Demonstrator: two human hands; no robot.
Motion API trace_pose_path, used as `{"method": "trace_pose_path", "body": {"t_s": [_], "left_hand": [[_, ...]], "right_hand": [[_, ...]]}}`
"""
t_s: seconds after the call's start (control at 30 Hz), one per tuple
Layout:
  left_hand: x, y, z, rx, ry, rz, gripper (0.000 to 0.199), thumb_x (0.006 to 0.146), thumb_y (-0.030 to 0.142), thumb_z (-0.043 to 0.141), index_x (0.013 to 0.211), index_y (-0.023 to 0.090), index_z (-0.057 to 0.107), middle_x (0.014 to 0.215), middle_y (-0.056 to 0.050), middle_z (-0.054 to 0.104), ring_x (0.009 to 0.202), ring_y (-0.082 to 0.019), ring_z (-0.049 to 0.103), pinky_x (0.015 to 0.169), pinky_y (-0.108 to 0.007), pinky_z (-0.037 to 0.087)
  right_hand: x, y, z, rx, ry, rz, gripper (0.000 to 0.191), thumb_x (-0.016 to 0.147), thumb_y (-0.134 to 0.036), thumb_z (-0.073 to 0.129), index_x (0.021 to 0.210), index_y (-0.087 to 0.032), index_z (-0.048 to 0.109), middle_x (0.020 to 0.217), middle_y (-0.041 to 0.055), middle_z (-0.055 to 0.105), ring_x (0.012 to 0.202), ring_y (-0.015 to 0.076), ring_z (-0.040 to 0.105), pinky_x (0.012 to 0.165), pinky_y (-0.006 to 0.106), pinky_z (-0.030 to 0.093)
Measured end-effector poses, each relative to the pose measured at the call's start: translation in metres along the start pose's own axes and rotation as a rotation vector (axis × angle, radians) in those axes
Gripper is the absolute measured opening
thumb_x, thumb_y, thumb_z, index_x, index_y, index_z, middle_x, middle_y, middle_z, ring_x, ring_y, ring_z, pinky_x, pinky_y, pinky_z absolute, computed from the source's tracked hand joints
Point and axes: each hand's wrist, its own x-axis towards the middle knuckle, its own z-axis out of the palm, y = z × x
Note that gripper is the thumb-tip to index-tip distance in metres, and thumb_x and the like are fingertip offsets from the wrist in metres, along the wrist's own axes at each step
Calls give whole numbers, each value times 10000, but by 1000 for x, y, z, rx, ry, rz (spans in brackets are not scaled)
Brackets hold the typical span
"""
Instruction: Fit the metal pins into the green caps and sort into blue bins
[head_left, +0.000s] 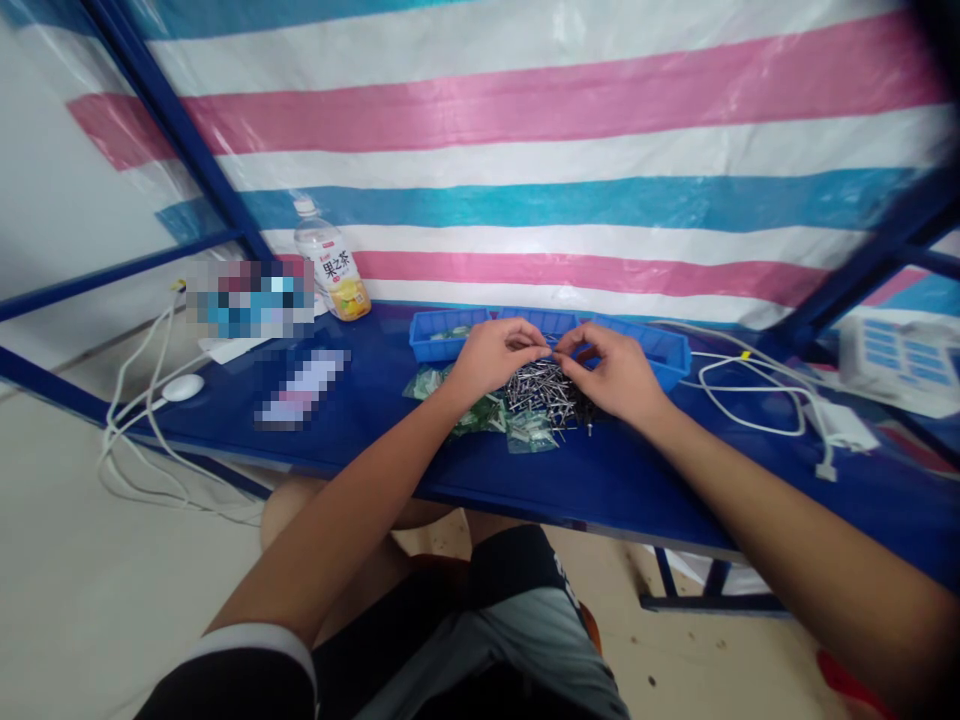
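My left hand (501, 352) and my right hand (609, 368) meet fingertip to fingertip over a pile of thin metal pieces (541, 392). The fingers of both are pinched together around something too small to make out. Small clear green-tinted bags (531, 432) lie at the front and left of the pile. Behind my hands stands a row of blue plastic bins; the left bin (427, 350) has some bags in it, and the right bin (675, 358) is partly hidden by my right hand.
A drink bottle (334, 262) stands at the back left of the blue table (375, 400). Left of it are blurred-out items and a white oval object (183, 388). White cables, an adapter (844, 425) and a power strip (896, 355) lie at the right. A striped sheet hangs behind.
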Motion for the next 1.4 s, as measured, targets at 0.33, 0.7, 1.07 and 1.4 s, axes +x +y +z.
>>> {"method": "trace_pose_path", "body": {"t_s": [0.33,0.7,1.07,1.4], "left_hand": [[1,-1,2,-147,-81,-21,241,903,300,821,1104,198,734,1070,-103,835,1032,-228,801,979,-400,644],[-3,7,1,-105,-150,-21,334,1026,388,675,1289,187,715,892,-78,816,712,-177,754,720,-339,625],[-3,4,3,-40,-143,12,251,998,272,673,1203,190,793,1120,-103,838,1033,-236,803,940,-407,653],[0,0,2,-46,10,5,113,904,212,760,1017,200,768,1039,-76,833,970,-221,805,912,-392,650]], "right_hand": [[-3,0,5,13,-15,41,114,876,-274,712,920,-256,609,878,22,745,694,188,689,665,335,540],[0,-1,-1,7,36,36,250,878,-215,655,1126,-237,680,867,22,740,720,194,681,713,349,568],[0,6,1,-20,16,-18,89,897,-235,731,985,-230,722,936,58,739,815,214,687,728,367,559],[0,8,4,44,-59,-18,237,950,-383,736,1130,-234,770,944,68,750,828,229,706,725,375,586]]}}
